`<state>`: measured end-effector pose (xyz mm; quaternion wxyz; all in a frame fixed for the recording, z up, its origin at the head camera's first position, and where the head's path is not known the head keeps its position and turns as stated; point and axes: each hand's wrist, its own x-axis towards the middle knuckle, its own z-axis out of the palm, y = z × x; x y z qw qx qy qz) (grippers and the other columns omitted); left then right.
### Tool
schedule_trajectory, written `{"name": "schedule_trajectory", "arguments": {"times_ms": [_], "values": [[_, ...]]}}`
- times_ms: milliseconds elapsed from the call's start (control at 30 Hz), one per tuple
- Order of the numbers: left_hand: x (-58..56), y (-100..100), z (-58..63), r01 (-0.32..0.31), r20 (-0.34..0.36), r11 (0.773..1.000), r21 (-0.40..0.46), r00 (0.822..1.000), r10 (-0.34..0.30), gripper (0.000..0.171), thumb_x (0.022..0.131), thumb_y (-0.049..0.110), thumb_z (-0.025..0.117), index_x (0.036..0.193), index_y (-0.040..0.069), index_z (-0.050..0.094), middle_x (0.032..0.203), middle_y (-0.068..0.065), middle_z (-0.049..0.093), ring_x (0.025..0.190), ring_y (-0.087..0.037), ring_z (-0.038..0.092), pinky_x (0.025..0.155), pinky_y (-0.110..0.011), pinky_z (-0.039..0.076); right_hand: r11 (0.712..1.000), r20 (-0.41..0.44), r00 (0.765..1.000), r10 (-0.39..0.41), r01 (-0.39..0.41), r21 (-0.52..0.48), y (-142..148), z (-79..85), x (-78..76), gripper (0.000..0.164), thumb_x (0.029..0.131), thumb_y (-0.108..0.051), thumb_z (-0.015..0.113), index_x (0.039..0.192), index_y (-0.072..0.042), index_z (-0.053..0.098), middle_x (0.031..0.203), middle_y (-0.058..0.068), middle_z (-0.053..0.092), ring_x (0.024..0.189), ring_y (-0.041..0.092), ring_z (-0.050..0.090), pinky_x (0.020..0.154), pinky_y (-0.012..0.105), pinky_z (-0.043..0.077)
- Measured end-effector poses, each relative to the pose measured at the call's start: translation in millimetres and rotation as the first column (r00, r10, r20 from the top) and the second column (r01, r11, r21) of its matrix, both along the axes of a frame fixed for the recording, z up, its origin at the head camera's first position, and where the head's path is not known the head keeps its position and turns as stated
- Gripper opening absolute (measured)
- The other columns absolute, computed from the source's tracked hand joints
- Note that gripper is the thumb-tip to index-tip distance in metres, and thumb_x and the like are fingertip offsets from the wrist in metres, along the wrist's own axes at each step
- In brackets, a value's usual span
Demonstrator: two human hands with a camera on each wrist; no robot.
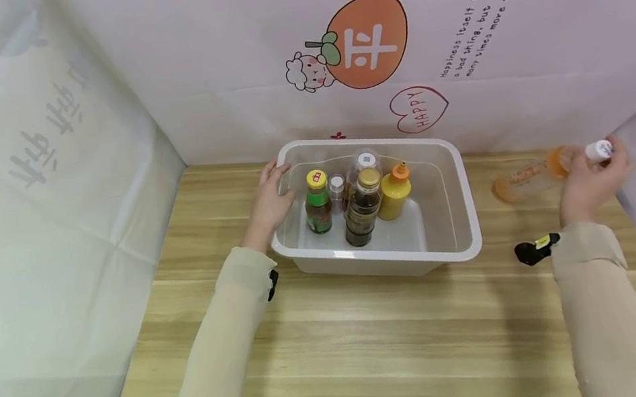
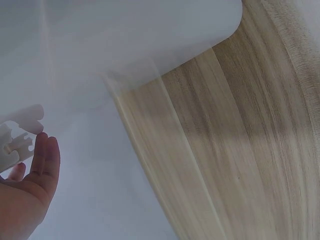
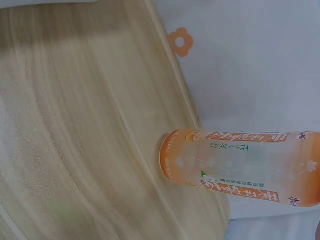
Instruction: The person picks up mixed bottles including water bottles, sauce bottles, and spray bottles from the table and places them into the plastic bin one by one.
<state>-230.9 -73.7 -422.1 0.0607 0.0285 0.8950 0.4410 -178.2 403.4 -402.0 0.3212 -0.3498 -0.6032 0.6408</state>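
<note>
A white plastic bin [image 1: 454, 254] stands on the wooden table with several bottles inside. My left hand [image 1: 270, 206] grips the bin's left rim; in the left wrist view that hand [image 2: 37, 175] shows at the lower left. Over at the right, my right hand [image 1: 593, 183] holds a clear and orange drink bottle [image 1: 525, 179] by its neck end, the white cap [image 1: 599, 151] showing by the fingers. The bottle is tilted nearly on its side. In the right wrist view the drink bottle [image 3: 240, 165] shows its printed label, while the hand is almost wholly hidden.
Inside the bin are a yellow-capped dark bottle [image 1: 317, 205], a small clear bottle [image 1: 337, 190], a gold-capped dark bottle [image 1: 363, 209], a clear bottle with a white cap [image 1: 366, 160] and a yellow squeeze bottle [image 1: 393, 196]. Printed cloth walls [image 1: 248, 45] border the wooden table [image 1: 340, 358].
</note>
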Motion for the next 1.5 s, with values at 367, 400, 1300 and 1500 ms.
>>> {"name": "schedule_trajectory", "arguments": {"times_ms": [367, 400, 1300, 1500], "values": [[-0.6, 0, 0.1, 0.006, -0.006, 1.000, 0.006, 1.000, -0.006, 0.059, 0.087, 0.006, 0.056, 0.145, 0.012, 0.040, 0.160, -0.002, 0.018, 0.142, -0.034, 0.032, 0.114, -0.049, 0.036, 0.997, -0.029, 1.000, -0.006, 0.004, -0.073, 5, 2.7, 0.7, 0.054, 0.086, 0.007, 0.055, 0.134, -0.019, 0.049, 0.129, -0.009, 0.045, 0.116, 0.001, 0.042, 0.097, 0.009, 0.039], [-0.4, 0, 0.2, 0.006, -0.005, 1.000, 0.008, 1.000, -0.006, 0.060, 0.087, 0.006, 0.056, 0.145, 0.012, 0.040, 0.160, -0.002, 0.018, 0.142, -0.033, 0.032, 0.113, -0.049, 0.036, 0.997, -0.039, 0.999, -0.012, 0.009, -0.078, 5, 3.8, -0.7, 0.054, 0.085, 0.009, 0.055, 0.132, -0.018, 0.050, 0.126, -0.009, 0.047, 0.113, 0.001, 0.043, 0.094, 0.008, 0.040], [0.4, 0, 1.2, -0.004, -0.009, 1.000, 0.009, 1.000, 0.004, 0.059, 0.087, 0.005, 0.055, 0.144, 0.012, 0.042, 0.160, -0.004, 0.020, 0.143, -0.033, 0.031, 0.116, -0.048, 0.034, 0.989, -0.492, 0.859, 0.141, -0.096, 0.116, -80, 100.1, 3.8, 0.041, 0.078, 0.009, 0.063, 0.115, -0.008, 0.057, 0.107, 0.005, 0.055, 0.090, 0.011, 0.047, 0.073, 0.015, 0.039], [-0.3, 1, 0.3, -0.003, -0.015, 1.000, 0.009, 1.000, 0.003, 0.059, 0.087, 0.005, 0.056, 0.144, 0.011, 0.041, 0.160, -0.005, 0.020, 0.143, -0.033, 0.031, 0.115, -0.049, 0.034, 0.986, -0.568, 0.809, 0.153, -0.087, 0.142, -95, 116.7, 8.5, 0.038, 0.076, 0.012, 0.062, 0.111, -0.003, 0.060, 0.098, 0.007, 0.056, 0.085, 0.013, 0.048, 0.071, 0.016, 0.038]]}}
